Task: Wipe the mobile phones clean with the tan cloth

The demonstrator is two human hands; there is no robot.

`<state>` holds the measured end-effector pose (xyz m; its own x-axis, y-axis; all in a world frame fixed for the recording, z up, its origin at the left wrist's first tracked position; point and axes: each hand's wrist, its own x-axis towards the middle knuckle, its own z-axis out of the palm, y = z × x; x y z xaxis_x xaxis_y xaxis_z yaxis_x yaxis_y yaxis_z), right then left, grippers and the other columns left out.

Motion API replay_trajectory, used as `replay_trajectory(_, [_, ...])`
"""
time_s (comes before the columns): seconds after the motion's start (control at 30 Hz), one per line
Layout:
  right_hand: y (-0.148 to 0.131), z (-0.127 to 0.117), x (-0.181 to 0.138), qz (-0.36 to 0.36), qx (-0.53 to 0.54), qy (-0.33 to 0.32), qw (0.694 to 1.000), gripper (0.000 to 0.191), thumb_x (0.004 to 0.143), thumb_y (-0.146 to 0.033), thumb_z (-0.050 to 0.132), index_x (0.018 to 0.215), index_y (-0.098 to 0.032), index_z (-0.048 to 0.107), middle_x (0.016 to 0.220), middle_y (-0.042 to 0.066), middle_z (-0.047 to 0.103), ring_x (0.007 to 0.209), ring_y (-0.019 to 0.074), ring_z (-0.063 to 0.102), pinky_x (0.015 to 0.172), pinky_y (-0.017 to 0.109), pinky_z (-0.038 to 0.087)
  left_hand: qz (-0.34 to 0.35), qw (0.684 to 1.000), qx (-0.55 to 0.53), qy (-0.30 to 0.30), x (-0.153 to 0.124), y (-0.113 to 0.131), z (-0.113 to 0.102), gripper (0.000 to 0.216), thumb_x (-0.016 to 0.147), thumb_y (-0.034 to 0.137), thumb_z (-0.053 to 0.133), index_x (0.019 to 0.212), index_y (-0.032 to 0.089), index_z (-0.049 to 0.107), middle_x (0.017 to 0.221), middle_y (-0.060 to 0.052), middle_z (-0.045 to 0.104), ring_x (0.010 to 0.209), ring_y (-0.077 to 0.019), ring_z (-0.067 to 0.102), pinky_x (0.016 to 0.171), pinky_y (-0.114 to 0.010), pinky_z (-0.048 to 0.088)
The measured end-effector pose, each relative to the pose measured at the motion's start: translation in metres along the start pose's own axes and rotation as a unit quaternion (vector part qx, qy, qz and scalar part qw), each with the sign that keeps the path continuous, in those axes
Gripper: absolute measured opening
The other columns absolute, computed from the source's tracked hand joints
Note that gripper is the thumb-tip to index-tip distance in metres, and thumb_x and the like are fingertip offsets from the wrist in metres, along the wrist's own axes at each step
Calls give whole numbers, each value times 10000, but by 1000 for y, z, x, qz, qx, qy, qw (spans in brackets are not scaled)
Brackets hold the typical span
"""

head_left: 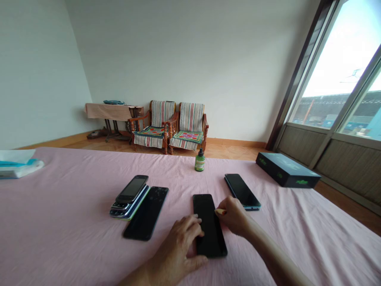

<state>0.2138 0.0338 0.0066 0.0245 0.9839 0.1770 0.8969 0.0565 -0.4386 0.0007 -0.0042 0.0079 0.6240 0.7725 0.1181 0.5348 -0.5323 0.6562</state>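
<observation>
A black smartphone lies screen up on the pink cloth in front of me. My left hand rests on its left side, fingertips on the glass and thumb stretched toward the lower edge. At the phone's right edge, my right hand is closed in a pinch around a small pale-yellow object. Its kind cannot be made out, as the fingers cover most of it. Just beyond that hand lies another dark phone, seemingly on top of a bluish one.
Left of me lie a large black phone and a stack of smaller phones. A green bottle stands farther back, with a black box at right and a tissue pack at far left. Two chairs stand beyond the cloth.
</observation>
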Motion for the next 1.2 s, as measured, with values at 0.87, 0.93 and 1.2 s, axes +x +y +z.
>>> replay_trajectory(0.87, [-1, 9, 18, 2, 22, 52, 998, 238, 783, -153, 550, 607, -136, 709, 576, 50, 628, 561, 119, 546, 520, 216, 302, 30, 998, 53, 17, 2, -9, 5, 289, 761, 228, 703, 1028, 212, 594, 1322, -107, 498, 1272, -296, 429, 1053, -483, 368])
replay_trajectory(0.93, [-1, 11, 22, 3, 19, 83, 996, 235, 824, -156, 523, 711, -144, 729, 703, 66, 657, 653, 134, 575, 583, 215, 337, 32, 998, 56, 21, 2, -9, 6, 292, 756, 223, 702, 1026, 214, 592, 1321, -105, 498, 1270, -293, 434, 1054, -482, 370])
replay_trajectory(1.2, [-5, 17, 24, -5, 11, 87, 996, 248, 816, -73, 498, 811, -155, 733, 820, 83, 664, 752, 156, 594, 645, 220, 351, 40, 998, 51, 27, 2, -10, 6, 290, 760, 239, 707, 1024, 227, 588, 1305, -96, 511, 1273, -291, 434, 1052, -484, 374])
